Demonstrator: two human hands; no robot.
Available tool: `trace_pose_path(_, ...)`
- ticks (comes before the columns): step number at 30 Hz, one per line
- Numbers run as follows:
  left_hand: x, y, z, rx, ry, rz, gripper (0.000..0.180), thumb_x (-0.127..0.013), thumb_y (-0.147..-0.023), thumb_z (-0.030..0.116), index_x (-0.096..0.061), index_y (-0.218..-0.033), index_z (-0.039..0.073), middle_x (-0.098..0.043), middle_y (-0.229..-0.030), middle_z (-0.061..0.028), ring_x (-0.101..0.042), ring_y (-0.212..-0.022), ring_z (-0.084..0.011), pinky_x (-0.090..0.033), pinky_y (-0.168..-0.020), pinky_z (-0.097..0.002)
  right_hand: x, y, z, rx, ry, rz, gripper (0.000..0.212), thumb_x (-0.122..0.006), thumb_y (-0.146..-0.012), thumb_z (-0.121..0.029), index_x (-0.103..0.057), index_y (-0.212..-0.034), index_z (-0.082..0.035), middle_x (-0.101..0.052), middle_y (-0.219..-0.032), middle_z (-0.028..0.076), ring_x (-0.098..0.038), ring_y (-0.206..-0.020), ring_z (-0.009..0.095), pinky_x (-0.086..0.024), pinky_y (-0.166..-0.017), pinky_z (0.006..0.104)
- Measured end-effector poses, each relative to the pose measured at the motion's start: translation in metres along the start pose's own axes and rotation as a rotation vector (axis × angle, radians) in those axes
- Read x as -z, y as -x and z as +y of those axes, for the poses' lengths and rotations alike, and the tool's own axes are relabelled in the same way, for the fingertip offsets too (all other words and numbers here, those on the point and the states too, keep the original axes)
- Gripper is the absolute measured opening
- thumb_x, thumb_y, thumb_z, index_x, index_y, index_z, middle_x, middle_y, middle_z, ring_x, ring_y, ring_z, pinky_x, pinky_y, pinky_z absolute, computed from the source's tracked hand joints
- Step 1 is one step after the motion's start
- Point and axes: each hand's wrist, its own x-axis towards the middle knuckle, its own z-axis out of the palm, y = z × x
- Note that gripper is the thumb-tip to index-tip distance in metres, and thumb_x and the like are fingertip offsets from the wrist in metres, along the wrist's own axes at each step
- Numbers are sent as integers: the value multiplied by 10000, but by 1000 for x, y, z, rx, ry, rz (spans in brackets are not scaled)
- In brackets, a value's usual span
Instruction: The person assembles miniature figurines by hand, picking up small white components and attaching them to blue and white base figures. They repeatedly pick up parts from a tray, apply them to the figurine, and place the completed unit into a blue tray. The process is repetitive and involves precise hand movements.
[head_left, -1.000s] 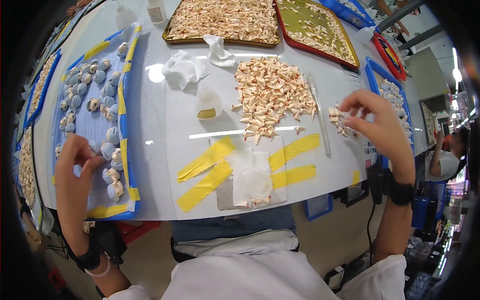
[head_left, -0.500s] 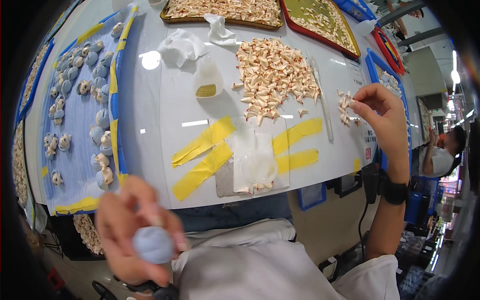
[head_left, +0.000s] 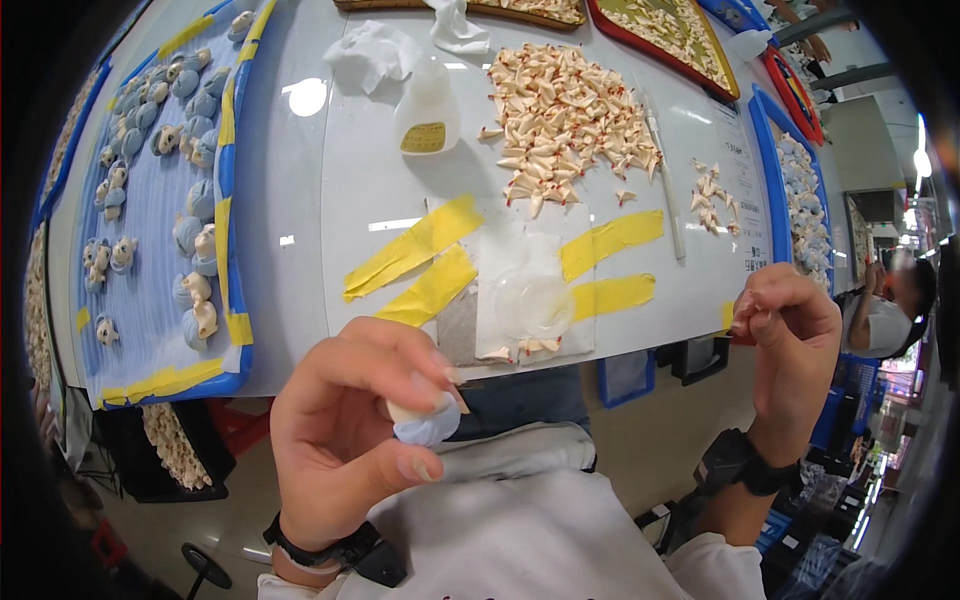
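Note:
My left hand point(head_left: 335, 430) is closed in front of my body, pinching a small blue-and-cream figurine point(head_left: 430, 426) between thumb and fingers. Its blue rounded side shows; the fingers cover part of the cream side. Off to the right, by the table's near edge, my right hand point(head_left: 792, 325) is curled with thumb and fingertips together. Whatever it may hold is too small to make out. Beyond that hand lies a little group of cream pieces point(head_left: 714, 195). A far larger pile of red-tipped cream pieces point(head_left: 570, 125) covers the middle of the table.
A tray with a blue cloth point(head_left: 150, 290) bears several blue-and-cream figurines at left. In the middle, yellow tape point(head_left: 415, 250) borders a white pad with a round clear dish point(head_left: 535, 305). A plastic bottle point(head_left: 428, 110), crumpled tissue point(head_left: 372, 57) and a thin pen-like tool point(head_left: 668, 190) lie around it.
My left hand has moved right and up with the figurine. My right hand has left the little group of cream pieces and drawn back toward the table's near edge.

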Motion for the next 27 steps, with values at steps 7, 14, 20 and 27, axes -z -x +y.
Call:
trace_pose_path(7, -4, 0, 5, 110, 108, 6, 406, -686, -750, 265, -455, -976, 21, -518, -988, -156, -574, -730, -195, -436, -527, -196, -13, -13, 0, 108, 258, 16, 83, -633, -699, 57, -614, -773, 24, -583, -818, 91, -538, -709, 116, -411, -651, 209)
trace_pose_path(14, 0, 0, 4, 107, 172, 62, 390, -684, -750, 243, -469, -975, 9, -509, -1010, -174, -574, -760, -201, -451, -553, -208, -27, -21, -2, -2, 65, 37, 159, -669, -700, 13, -582, -834, 17, -589, -835, 85, -545, -731, 117, -419, -697, 218)
trace_pose_path(20, 16, -1, -9, -45, 80, -48, 403, -667, -765, 257, -461, -1001, 3, -514, -991, -178, -571, -756, -185, -457, -562, -210, -37, -17, 11, -18, -38, -17, 143, -662, -718, 6, -561, -818, 22, -595, -810, 95, -569, -730, 145, -452, -694, 252)
trace_pose_path(27, 13, -3, -3, 32, 126, 15, 372, -643, -786, 269, -457, -985, 15, -521, -935, -158, -566, -703, -171, -442, -519, -206, -56, -16, 6, 104, 142, 51, 108, -612, -760, 31, -533, -833, 21, -597, -793, 117, -584, -739, 164, -466, -697, 269)
